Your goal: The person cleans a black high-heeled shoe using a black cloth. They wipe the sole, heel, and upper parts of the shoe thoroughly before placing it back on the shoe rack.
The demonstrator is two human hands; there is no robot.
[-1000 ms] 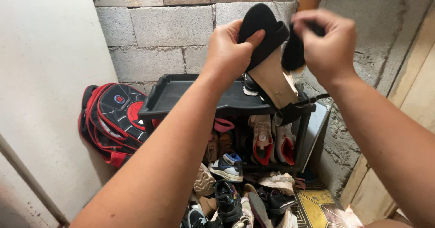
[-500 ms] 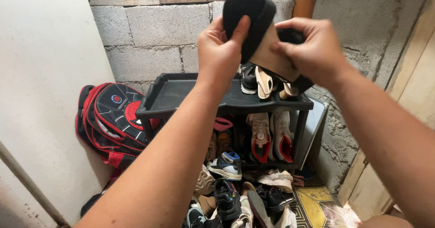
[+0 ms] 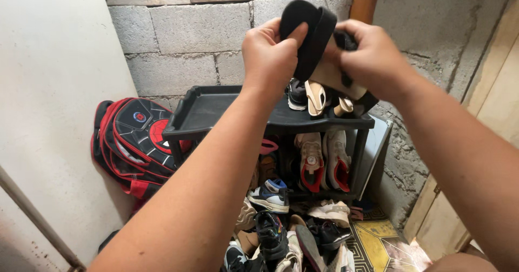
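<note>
From the head camera, looking down and forward, I have both hands raised in front of a grey block wall, holding one black shoe up above the shoe rack. My left hand is closed around the rounded black front of the shoe, thumb pressed over the top edge, and my right hand is wrapped around its other end, fingers curled tight over the tan underside and the dark strap part; neither hand has any slack in it. The shoe looks light and fairly stiff through the sole, with a softer fabric-like upper, so I judge it will not slip and is best taken as I have it, one hand at the toe and one at the heel end. Under my hands, on the right part of the rack's top shelf, lie a dark sneaker and some tan sandals; the left part of that shelf shows bare black plastic. On the shelf below stand a pair of beige and red sneakers, and a blue and white sneaker sits lower, in a heap of shoes on the floor. A red and black backpack leans by the white wall on the left, and a patterned yellow mat lies near right.
</note>
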